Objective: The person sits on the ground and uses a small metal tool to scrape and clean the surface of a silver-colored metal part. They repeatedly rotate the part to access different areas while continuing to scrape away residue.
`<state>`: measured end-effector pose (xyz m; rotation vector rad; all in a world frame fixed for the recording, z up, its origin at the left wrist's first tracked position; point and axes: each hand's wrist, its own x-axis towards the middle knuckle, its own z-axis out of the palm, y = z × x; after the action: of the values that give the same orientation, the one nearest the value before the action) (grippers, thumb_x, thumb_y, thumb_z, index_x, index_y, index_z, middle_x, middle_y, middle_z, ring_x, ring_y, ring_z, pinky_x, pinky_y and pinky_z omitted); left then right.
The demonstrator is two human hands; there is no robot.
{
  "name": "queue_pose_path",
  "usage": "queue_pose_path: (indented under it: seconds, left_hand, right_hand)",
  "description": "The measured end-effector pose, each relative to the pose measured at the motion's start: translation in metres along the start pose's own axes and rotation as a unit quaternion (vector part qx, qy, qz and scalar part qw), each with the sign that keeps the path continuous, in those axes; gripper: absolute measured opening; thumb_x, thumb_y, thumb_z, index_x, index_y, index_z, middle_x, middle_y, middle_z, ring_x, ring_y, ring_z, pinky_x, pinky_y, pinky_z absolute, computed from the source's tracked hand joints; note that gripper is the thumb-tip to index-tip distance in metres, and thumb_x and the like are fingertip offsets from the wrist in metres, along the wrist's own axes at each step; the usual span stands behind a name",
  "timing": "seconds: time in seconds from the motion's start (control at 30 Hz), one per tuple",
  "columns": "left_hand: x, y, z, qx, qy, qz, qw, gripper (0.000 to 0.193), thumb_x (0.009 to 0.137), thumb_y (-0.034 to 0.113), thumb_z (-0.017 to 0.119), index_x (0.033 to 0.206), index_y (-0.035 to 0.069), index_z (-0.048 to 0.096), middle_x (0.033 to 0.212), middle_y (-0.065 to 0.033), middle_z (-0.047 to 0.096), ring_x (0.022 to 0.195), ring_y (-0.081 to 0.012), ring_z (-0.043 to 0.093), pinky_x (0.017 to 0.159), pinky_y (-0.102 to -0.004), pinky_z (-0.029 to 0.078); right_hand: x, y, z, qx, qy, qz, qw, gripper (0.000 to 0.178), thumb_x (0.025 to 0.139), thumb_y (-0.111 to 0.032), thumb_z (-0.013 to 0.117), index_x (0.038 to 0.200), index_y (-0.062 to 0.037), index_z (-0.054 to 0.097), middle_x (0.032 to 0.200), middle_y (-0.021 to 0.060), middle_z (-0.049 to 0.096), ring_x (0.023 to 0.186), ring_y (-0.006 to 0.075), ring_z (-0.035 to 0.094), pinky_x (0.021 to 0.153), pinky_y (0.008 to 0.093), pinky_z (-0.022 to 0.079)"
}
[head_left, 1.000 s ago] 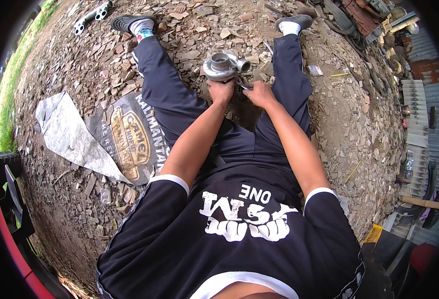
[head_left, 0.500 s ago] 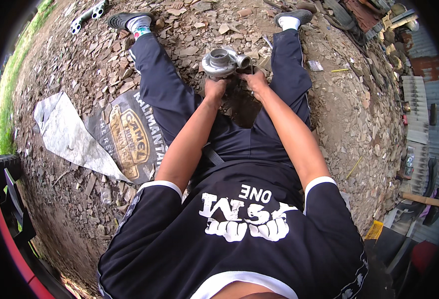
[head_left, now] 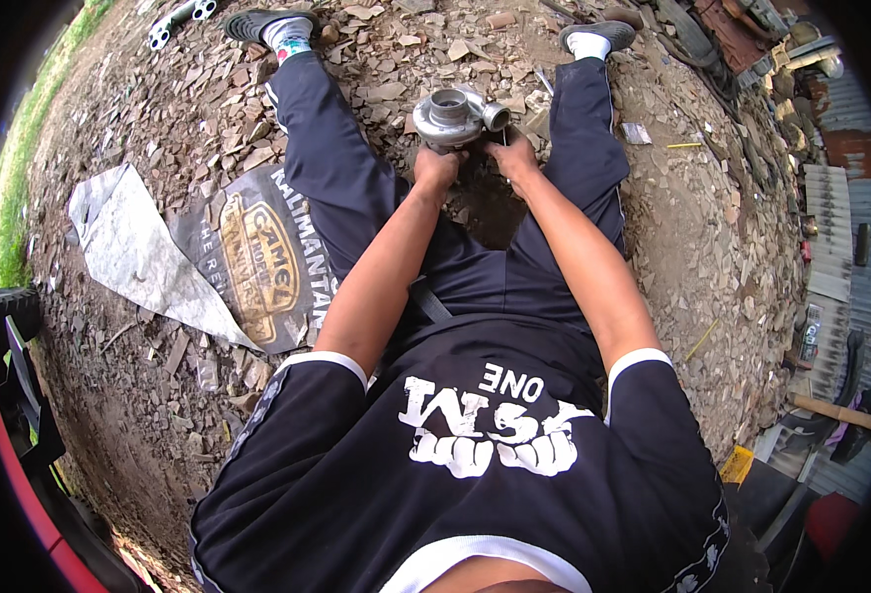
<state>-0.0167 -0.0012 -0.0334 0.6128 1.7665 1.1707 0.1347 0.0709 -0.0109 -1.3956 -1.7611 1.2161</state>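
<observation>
A silver metal turbocharger (head_left: 448, 121), snail-shaped with a round open inlet facing up and a side outlet at its right, is held between my legs, above the ground. My left hand (head_left: 438, 167) is closed on its lower near side, with the fingertips hidden beneath it. Just under the outlet, my right hand (head_left: 515, 158) is closed on the right of the same part; its fingers are partly hidden. A thin upright metal piece shows by the right fingers, too small to name. The underside of the turbocharger cannot be seen.
My outstretched legs (head_left: 579, 138) flank the work on stony ground (head_left: 198, 128). A printed dark sheet (head_left: 292, 212) with a folded pale flap (head_left: 129, 232) lies at left. Scrap metal and corrugated sheets (head_left: 855, 237) line the right; a red vehicle part (head_left: 10, 435) stands at lower left.
The whole view has shifted slightly, so the legs, hands and turbocharger sit a little further right. Both hands keep their hold, and the turbocharger has barely moved relative to my legs.
</observation>
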Motion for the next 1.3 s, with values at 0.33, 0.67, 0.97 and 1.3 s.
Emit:
queue_pose_path:
  seconds: [0.33,0.67,0.97,1.3]
  left_hand:
    - [0.002,-0.005,-0.001,0.016,0.012,0.032,0.999,0.06,0.07,0.022,0.084,0.12,-0.002,0.059,0.118,-0.0193,0.066,0.113,-0.0305,0.063,0.094,-0.0389,0.047]
    - [0.008,-0.009,0.007,0.043,0.057,0.042,0.997,0.056,0.071,0.012,0.084,0.118,-0.004,0.059,0.11,-0.0128,0.068,0.099,-0.0211,0.064,0.086,-0.0335,0.049]
    - [0.008,-0.007,0.003,0.037,0.019,0.025,0.999,0.069,0.069,0.021,0.085,0.126,-0.001,0.053,0.121,-0.0195,0.064,0.114,-0.0306,0.062,0.097,-0.0382,0.047]
    - [0.012,-0.011,0.005,-0.01,0.022,0.052,0.998,0.05,0.073,0.006,0.079,0.119,-0.003,0.06,0.113,-0.0127,0.067,0.1,-0.0209,0.064,0.087,-0.0332,0.048]
  right_hand:
    - [-0.002,-0.005,0.004,-0.059,0.013,-0.008,0.998,0.049,0.081,-0.01,0.069,0.126,0.003,0.057,0.116,0.0155,0.067,0.106,0.0229,0.062,0.093,0.0342,0.045]
    - [0.003,-0.002,0.007,-0.109,0.054,0.007,0.993,0.053,0.074,-0.021,0.076,0.121,-0.0038,0.061,0.112,0.0168,0.068,0.105,0.0295,0.065,0.091,0.0375,0.048]
    - [0.0,0.006,0.008,-0.073,0.067,-0.007,0.995,0.054,0.07,-0.026,0.078,0.118,-0.007,0.063,0.109,0.0182,0.069,0.104,0.0324,0.065,0.089,0.0395,0.049]
    - [-0.023,-0.032,0.011,-0.176,0.114,0.004,0.978,0.048,0.069,-0.031,0.082,0.106,-0.0033,0.067,0.099,0.0177,0.071,0.095,0.0336,0.067,0.083,0.0416,0.051]
